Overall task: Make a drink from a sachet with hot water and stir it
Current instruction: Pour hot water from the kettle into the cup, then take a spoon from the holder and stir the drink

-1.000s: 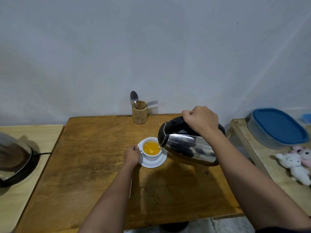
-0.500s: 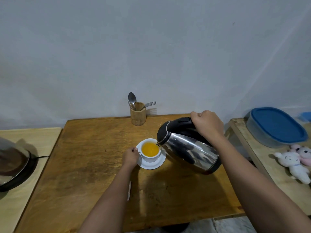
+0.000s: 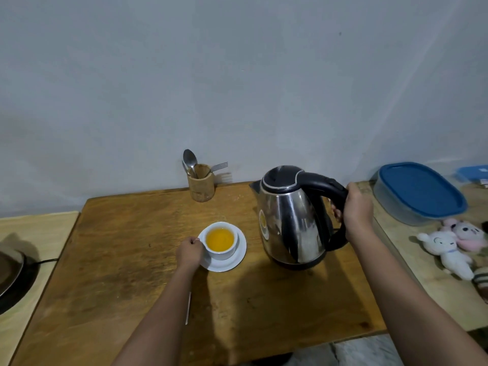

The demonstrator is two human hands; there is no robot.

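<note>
A white cup (image 3: 221,253) full of orange drink sits on a white saucer (image 3: 239,256) in the middle of the wooden table (image 3: 126,260). My left hand (image 3: 189,253) grips the cup's handle on its left side. A steel kettle (image 3: 290,220) with a black lid and handle stands upright on the table to the right of the cup. My right hand (image 3: 356,215) is closed around the kettle's handle. A thin white strip, maybe the sachet (image 3: 188,307), lies beside my left forearm. A spoon (image 3: 190,161) and a fork (image 3: 219,167) stand in a wooden holder (image 3: 201,186) by the wall.
A lidded pot on a black base (image 3: 10,276) with a cord sits on the pale table at the left. On the right side table are a blue-lidded container (image 3: 420,192) and plush toys (image 3: 449,249). A grey wall runs behind the tables.
The kettle has been tipped back from pouring over the cup and now stands upright on the table to the right. My left hand stays on the cup.
</note>
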